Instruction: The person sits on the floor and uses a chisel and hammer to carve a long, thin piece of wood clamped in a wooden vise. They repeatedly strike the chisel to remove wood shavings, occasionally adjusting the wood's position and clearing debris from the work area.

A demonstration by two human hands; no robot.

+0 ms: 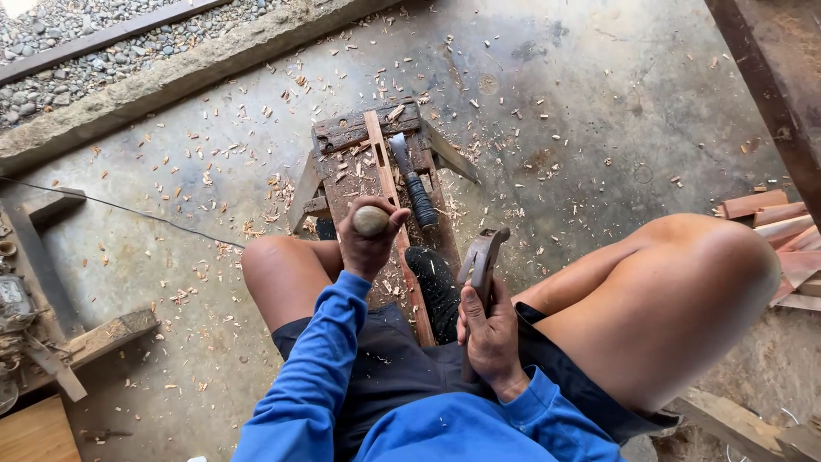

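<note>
1. Left hand (369, 235): clenched round a tool with a rounded wooden knob (370, 221) at its top; the tool's lower end is hidden by the fingers. It sits over the near part of the table (342, 137).
2. Right hand (491, 335): grasping a curved grey-brown piece (481, 257), held upright between the knees, just right of the table.
3. Table: one low, worn wooden bench on the concrete floor (599, 103). One narrow pale strip (386, 175) runs lengthwise along it, passing under the left hand.
4. One black-handled tool (413, 181) lies on the table, just right of the strip, apart from both hands.
5. Wood shavings (256, 184) scattered over table and floor; too many to count.
6. Stack of reddish boards (782, 227) at far right, beyond the right knee.
7. Gravel (60, 51) behind a concrete kerb, upper left.
</note>
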